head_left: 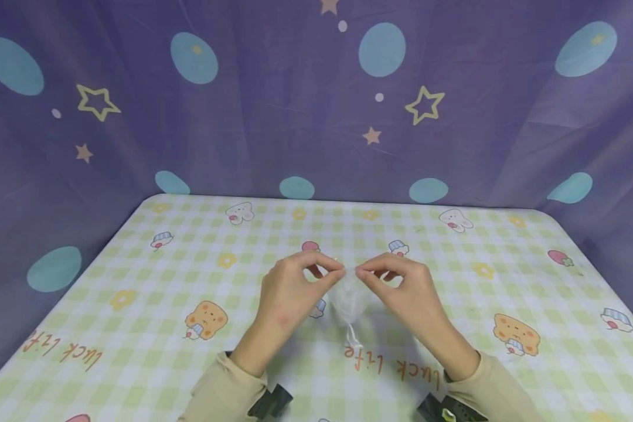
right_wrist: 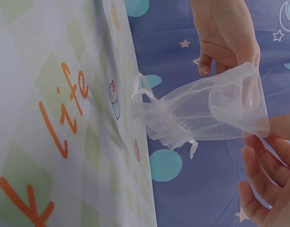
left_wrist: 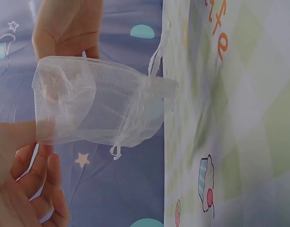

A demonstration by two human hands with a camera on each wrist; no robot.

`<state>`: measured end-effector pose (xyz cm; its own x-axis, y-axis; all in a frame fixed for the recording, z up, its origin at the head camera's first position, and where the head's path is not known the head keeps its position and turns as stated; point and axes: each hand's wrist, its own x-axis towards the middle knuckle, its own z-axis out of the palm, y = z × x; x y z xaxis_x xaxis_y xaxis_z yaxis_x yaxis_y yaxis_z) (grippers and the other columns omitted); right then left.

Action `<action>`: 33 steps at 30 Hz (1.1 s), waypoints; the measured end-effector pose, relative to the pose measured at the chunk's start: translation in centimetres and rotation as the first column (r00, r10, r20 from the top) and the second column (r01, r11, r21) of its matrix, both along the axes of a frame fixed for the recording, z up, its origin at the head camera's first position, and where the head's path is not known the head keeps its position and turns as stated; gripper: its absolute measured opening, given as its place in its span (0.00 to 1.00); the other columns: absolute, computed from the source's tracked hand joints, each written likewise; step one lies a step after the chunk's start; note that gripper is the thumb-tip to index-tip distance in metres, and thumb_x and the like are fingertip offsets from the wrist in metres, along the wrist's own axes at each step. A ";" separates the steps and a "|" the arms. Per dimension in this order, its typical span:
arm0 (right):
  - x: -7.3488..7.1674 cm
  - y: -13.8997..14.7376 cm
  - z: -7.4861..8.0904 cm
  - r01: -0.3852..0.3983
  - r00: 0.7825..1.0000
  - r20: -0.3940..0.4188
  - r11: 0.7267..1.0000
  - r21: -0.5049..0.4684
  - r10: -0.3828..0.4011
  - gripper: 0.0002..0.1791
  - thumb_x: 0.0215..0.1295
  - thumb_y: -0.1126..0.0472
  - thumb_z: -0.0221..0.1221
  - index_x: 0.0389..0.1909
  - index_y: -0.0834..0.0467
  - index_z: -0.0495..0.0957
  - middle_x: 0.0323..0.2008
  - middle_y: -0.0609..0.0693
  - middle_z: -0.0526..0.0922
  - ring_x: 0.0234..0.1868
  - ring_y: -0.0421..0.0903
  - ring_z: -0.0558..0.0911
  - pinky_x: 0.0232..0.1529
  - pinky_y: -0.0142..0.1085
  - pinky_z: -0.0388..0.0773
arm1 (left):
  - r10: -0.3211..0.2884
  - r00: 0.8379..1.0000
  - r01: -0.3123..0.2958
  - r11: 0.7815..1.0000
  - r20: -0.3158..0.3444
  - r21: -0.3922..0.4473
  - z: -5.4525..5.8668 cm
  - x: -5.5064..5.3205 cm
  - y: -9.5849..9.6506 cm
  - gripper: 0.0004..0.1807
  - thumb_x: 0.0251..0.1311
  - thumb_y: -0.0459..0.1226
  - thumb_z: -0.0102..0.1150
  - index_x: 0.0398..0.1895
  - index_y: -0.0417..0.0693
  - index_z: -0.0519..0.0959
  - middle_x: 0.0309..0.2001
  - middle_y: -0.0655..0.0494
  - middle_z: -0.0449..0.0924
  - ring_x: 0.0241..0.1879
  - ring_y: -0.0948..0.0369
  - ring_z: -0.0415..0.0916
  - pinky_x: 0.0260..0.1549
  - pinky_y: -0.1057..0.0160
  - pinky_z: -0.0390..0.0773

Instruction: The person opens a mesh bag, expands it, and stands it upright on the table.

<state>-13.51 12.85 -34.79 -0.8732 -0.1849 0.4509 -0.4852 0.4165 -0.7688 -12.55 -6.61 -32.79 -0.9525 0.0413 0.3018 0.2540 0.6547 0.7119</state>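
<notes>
While pinched by two corners of its upper edge: sheer white mesh pouch, hanging between both hands over the middle of the table, gathered neck downward.
Inside the mesh: pale curved shape, visible through the weave — cannot tell whether a fold or a separate thing.
Drawstring: white, trailing from the neck toward the cloth; cannot tell whether touching.
Left hand: gripping one corner between thumb and forefinger, remaining fingers loosely bent below.
Right hand: pinching the opposite corner likewise, fingertips just beside those of the left — only a narrow gap between.
Sleeves: beige, ending behind both wrists, with dark wrist gear at the inner sides.
Tablecloth: green-and-white check printed with cupcakes, flowers and "luck life"; broad room to left, right and beyond the hands.
Table edges: slanting inward at the sides to rounded far corners, well apart from the pouch.
Curtain: purple, with teal ovals and stars, rising behind the far edge and along both sides.
</notes>
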 end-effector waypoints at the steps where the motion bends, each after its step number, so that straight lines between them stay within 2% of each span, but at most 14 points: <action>1: 0.0 0.0 0.0 0.006 1.000 -0.002 1.000 -0.003 -0.006 0.02 0.62 0.62 0.68 0.34 0.52 0.88 0.32 0.39 0.87 0.34 0.39 0.82 0.40 0.38 0.78 | -0.002 1.000 0.002 1.000 -0.005 -0.003 0.0 0.0 0.0 0.02 0.54 0.46 0.73 0.30 0.65 0.88 0.29 0.74 0.81 0.27 0.68 0.75 0.22 0.62 0.70; 6: 0.0 0.0 -0.1 0.015 1.000 -0.008 1.000 -0.014 -0.015 0.05 0.59 0.65 0.70 0.31 0.51 0.87 0.30 0.39 0.86 0.32 0.38 0.81 0.39 0.39 0.78 | -0.027 1.000 0.026 1.000 -0.016 -0.013 -0.2 -0.1 0.0 0.05 0.53 0.44 0.74 0.31 0.66 0.87 0.28 0.77 0.80 0.32 0.68 0.77 0.27 0.62 0.72; 12: 0.0 0.0 -0.2 0.016 1.000 -0.021 1.000 -0.002 -0.016 0.05 0.58 0.66 0.70 0.31 0.52 0.87 0.30 0.39 0.85 0.31 0.38 0.80 0.38 0.40 0.78 | -0.075 0.997 0.075 0.996 -0.005 -0.040 -0.1 0.0 0.1 0.04 0.56 0.49 0.71 0.34 0.67 0.88 0.31 0.77 0.81 0.34 0.67 0.78 0.28 0.62 0.73; 18: 0.0 0.0 -0.2 -0.002 1.000 0.015 0.998 0.061 0.001 0.05 0.62 0.62 0.68 0.39 0.52 0.88 0.34 0.39 0.87 0.33 0.38 0.79 0.38 0.38 0.78 | -0.028 0.999 0.026 0.998 -0.036 -0.049 -0.2 0.0 0.0 0.03 0.57 0.50 0.70 0.32 0.66 0.89 0.32 0.75 0.82 0.32 0.68 0.77 0.26 0.63 0.72; 23: -0.1 -0.1 -0.3 -0.011 1.000 0.025 0.996 0.089 0.009 0.04 0.64 0.61 0.66 0.38 0.53 0.88 0.35 0.39 0.87 0.33 0.37 0.81 0.39 0.38 0.79 | 0.011 0.999 -0.013 0.999 -0.036 -0.037 -0.1 0.0 -0.2 0.03 0.55 0.48 0.72 0.31 0.64 0.89 0.33 0.72 0.83 0.30 0.67 0.77 0.22 0.63 0.70; 29: 0.0 -0.1 -0.2 0.028 1.000 0.005 0.998 0.055 -0.028 0.04 0.61 0.65 0.68 0.33 0.52 0.88 0.31 0.38 0.87 0.31 0.37 0.81 0.38 0.38 0.79 | 0.007 0.999 -0.009 0.999 -0.035 -0.051 -0.3 -0.2 -0.1 0.03 0.54 0.44 0.73 0.28 0.66 0.87 0.30 0.75 0.81 0.30 0.68 0.77 0.25 0.63 0.71; 33: 0.0 -0.2 -0.2 0.044 0.999 0.005 0.998 0.044 -0.044 0.05 0.58 0.67 0.70 0.31 0.52 0.87 0.29 0.38 0.86 0.30 0.38 0.81 0.38 0.40 0.79 | -0.009 0.999 0.007 0.998 -0.037 -0.061 -0.4 -0.1 0.0 0.04 0.53 0.44 0.73 0.29 0.66 0.86 0.28 0.76 0.78 0.30 0.70 0.76 0.27 0.64 0.72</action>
